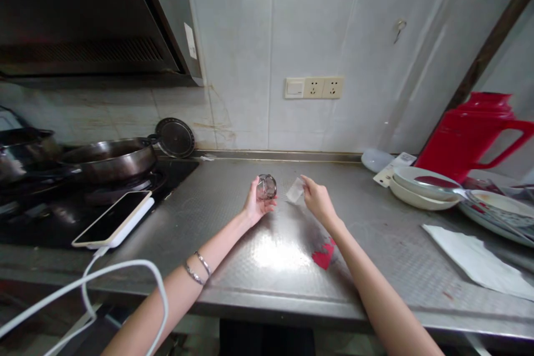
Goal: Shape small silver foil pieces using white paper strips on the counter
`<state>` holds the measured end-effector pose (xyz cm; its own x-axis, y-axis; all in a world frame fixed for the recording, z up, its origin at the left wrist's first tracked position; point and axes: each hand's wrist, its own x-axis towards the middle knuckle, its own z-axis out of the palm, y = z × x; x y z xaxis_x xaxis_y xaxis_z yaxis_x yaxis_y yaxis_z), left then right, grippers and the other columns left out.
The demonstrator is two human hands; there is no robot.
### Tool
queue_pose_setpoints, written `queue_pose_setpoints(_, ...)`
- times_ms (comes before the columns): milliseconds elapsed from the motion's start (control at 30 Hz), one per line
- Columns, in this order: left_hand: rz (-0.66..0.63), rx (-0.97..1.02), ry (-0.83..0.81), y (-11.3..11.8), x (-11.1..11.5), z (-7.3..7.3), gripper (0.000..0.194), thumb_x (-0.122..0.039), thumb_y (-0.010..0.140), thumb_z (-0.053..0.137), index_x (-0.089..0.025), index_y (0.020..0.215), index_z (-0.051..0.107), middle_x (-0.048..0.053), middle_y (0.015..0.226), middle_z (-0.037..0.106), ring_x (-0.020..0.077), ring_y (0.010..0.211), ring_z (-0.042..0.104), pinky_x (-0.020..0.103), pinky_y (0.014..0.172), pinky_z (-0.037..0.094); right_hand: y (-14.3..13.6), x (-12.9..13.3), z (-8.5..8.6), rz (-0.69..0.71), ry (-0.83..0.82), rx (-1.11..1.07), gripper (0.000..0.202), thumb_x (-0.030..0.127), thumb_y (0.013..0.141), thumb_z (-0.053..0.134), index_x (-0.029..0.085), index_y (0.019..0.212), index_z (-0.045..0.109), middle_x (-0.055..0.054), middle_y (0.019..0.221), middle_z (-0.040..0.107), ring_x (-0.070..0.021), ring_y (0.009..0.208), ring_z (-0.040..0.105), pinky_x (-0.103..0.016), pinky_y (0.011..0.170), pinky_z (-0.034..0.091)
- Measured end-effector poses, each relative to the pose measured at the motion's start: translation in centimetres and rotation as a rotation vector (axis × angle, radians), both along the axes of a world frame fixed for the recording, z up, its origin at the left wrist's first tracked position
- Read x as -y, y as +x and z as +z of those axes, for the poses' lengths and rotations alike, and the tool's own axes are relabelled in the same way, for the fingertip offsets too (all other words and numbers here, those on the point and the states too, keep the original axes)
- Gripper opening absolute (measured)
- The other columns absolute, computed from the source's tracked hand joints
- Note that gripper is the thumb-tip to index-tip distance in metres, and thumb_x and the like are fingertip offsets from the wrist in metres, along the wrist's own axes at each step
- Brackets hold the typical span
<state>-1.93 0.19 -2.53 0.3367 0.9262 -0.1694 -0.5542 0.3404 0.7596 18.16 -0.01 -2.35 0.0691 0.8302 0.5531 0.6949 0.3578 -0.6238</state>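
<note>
Above the middle of the steel counter [233, 178], my left hand [255, 208] has its fingers curled round a small clear glass [267, 188], which is tilted so that its round end faces me. Just to the right, my right hand [317, 199] pinches a small whitish, translucent piece [296, 190] between thumb and fingers. The piece hangs toward the glass, with a gap between them. Nearer the front edge, a torn red scrap [323, 256] lies on the counter, left of my right forearm.
At left, a pan [108, 158] sits on the black stove [37, 217], with a phone [112, 217] and white cable at its front edge. Stacked bowls [425, 189], a red jug [467, 133] and a white cloth or paper [479, 258] are at right.
</note>
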Motion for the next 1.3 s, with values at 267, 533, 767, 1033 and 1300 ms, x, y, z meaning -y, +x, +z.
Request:
queue_pose_setpoints(267,0.04,-0.244,0.321,0.9,0.5,0.0,0.058,-0.035,0.061,0.078,-0.019,0.108,0.049,0.004,0.086,0.061,0.0156,0.062,0.065,0.026,0.048,0.056,-0.4,-0.8,-0.6,0.031,0.023,-0.3,0.031,0.037,0.084,0.043,0.016,0.089,0.065,-0.009,0.075,0.069,-0.0209,0.066,0.062,-0.031,0.064,0.046)
queue_pose_setpoints(533,-0.021,-0.512,0.498,1.8,1.9,-0.2,0.079,-0.031,0.053,0.083,-0.02,0.121,0.045,0.007,0.093,0.058,0.0147,0.067,0.059,0.017,0.037,0.047,-1.7,0.2,-0.4,0.001,0.003,-0.396,0.018,0.039,0.076,0.052,0.021,0.078,0.054,-0.005,0.072,0.063,-0.0186,0.066,0.056,-0.029,0.063,0.042)
queue_pose_setpoints(767,0.121,-0.646,0.498,2.2,1.4,-1.0,0.085,-0.03,0.046,0.087,-0.015,0.12,0.047,0.012,0.1,0.062,0.0173,0.069,0.06,0.017,0.035,0.043,-2.6,-0.3,-0.5,0.26,-0.245,-0.821,0.025,0.04,0.063,0.06,0.021,0.059,0.045,0.0,0.064,0.057,-0.0161,0.067,0.056,-0.027,0.062,0.048)
queue_pose_setpoints(1033,0.103,-0.627,0.484,2.2,1.4,-1.0,0.077,-0.031,0.052,0.084,-0.012,0.118,0.048,0.014,0.108,0.062,0.0201,0.078,0.062,0.02,0.041,0.049,-2.2,-1.1,-1.3,0.287,-0.335,-0.973,0.036,0.052,0.07,0.049,0.022,0.051,0.041,0.0,0.047,0.052,-0.0136,0.047,0.048,-0.026,0.048,0.039)
queue_pose_setpoints(1300,0.038,-0.524,0.452,3.0,2.3,-0.8,0.069,-0.025,0.05,0.085,-0.013,0.11,0.053,0.011,0.1,0.064,0.0183,0.073,0.063,0.02,0.041,0.048,-2.4,-1.4,-2.1,0.349,-0.422,-1.022,0.018,0.033,0.065,0.053,0.018,0.072,0.061,-0.003,0.065,0.067,-0.0179,0.057,0.059,-0.027,0.052,0.046)
